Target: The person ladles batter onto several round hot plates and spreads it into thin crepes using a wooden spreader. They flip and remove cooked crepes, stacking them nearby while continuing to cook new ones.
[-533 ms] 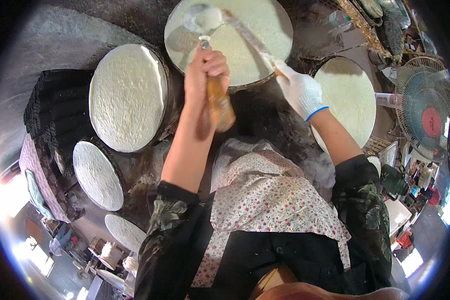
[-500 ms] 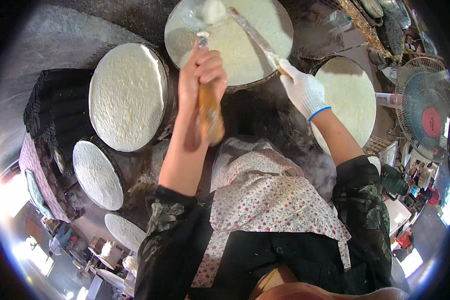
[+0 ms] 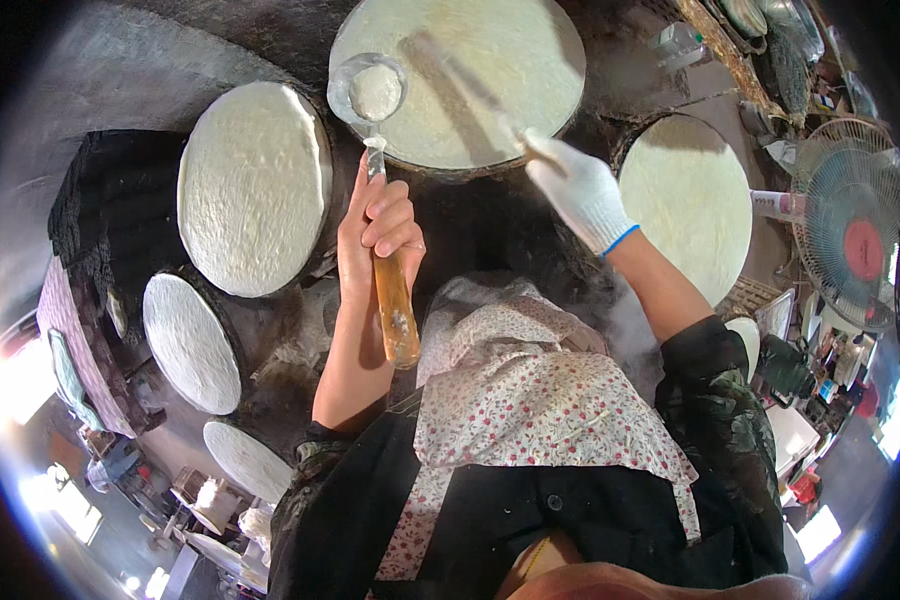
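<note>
From the head view, the bare left hand [image 3: 378, 232] is clenched around the wooden handle of a metal ladle [image 3: 368, 92], whose bowl holds white batter and hangs over the near-left rim of the big round griddle [image 3: 530, 60] coated in pale batter. The right hand [image 3: 578, 188], in a white knit glove, grips a long thin spreader [image 3: 465, 85], blurred, lying across that griddle's surface. Another batter-covered griddle [image 3: 255, 185] sits to the left, one [image 3: 692, 200] to the right. An electric fan [image 3: 850, 240] stands at the far right.
</note>
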### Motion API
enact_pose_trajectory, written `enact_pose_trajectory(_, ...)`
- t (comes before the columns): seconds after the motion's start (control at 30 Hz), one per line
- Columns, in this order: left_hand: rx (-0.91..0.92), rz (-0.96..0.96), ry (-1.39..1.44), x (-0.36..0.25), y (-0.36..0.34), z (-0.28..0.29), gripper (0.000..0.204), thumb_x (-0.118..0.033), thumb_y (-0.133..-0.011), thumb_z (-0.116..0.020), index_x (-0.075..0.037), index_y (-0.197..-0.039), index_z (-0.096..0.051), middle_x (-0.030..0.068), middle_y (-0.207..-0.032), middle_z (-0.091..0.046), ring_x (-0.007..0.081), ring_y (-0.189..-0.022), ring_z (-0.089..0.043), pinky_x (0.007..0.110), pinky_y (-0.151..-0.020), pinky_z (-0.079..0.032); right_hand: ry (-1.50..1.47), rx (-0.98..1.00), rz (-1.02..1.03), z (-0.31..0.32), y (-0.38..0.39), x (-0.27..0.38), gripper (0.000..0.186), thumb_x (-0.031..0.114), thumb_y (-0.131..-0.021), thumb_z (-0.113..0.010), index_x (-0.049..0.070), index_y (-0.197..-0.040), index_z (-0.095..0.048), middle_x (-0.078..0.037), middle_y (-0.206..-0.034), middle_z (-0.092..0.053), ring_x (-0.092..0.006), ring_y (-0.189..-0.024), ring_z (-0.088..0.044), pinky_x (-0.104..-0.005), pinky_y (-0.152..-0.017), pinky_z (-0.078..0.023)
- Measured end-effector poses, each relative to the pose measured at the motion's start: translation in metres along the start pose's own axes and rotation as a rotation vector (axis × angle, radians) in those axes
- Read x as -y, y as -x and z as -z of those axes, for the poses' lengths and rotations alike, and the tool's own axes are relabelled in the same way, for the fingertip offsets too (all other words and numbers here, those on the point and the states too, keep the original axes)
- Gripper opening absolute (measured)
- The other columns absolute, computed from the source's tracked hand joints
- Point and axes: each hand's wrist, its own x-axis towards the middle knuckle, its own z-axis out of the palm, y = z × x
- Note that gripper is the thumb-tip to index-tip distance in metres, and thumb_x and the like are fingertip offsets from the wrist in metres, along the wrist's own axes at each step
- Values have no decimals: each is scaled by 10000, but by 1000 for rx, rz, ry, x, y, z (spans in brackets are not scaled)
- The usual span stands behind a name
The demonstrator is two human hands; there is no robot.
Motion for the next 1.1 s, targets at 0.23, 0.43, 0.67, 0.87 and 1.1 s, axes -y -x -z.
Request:
enact_pose_trajectory(0.23, -18, 21, 101, 9, 22, -7, 386, -122, -1152, -406, -139, -1528, -492, -12, -797, -436, 31, -505, -401, 198, -412, -424, 327, 120, 143, -2, -22, -15, 409, 394, -1009, -646, 249, -1392, -666, -182, -1123, -750, -400, -1026, -725, -452, -874, -578)
enact_pose_trajectory(0.43, 42, 47, 201, 17, 55, -9, 424, -92, -1159, -302, -1, -1563, -396, 49, -840, -451, 89, -539, -488, 236, -456, -458, 292, -44, 59, -15, -20, -21, 430, 427, -1007, -647, 250, -1399, -666, -166, -1165, -751, -385, -1056, -726, -456, -901, -581)
enact_pose_trajectory(0.67, 75, 46, 129, -4, 43, 7, 402, -102, -1166, -318, 9, -1537, -427, 50, -837, -436, 89, -552, -478, 231, -461, -452, 56, -166, 119, -20, -17, -21, 489, 403, -989, -660, 177, -1423, -655, -164, -1267, -732, -367, -1132, -715, -419, -959, -565)
enact_pose_trajectory(0.87, 9, 50, -136, -30, -85, 13, 101, -192, -1127, -518, -131, -1209, -522, -27, -801, -432, 54, -610, -431, 228, -520, -355, 174, -96, 101, -14, -17, -36, 480, 351, -995, -676, 120, -1415, -656, -195, -1253, -741, -337, -1137, -730, -372, -958, -558)
enact_pose_trajectory(1.1, -147, -310, -585, 19, -186, -12, 647, -30, -1074, -438, -100, -1676, -212, 39, -805, -481, 117, -606, -464, 301, -538, -432, -71, -171, 119, 3, -35, -60, 470, 303, -995, -696, 94, -1414, -658, -164, -1280, -748, -262, -1183, -724, -330, -1005, -525)
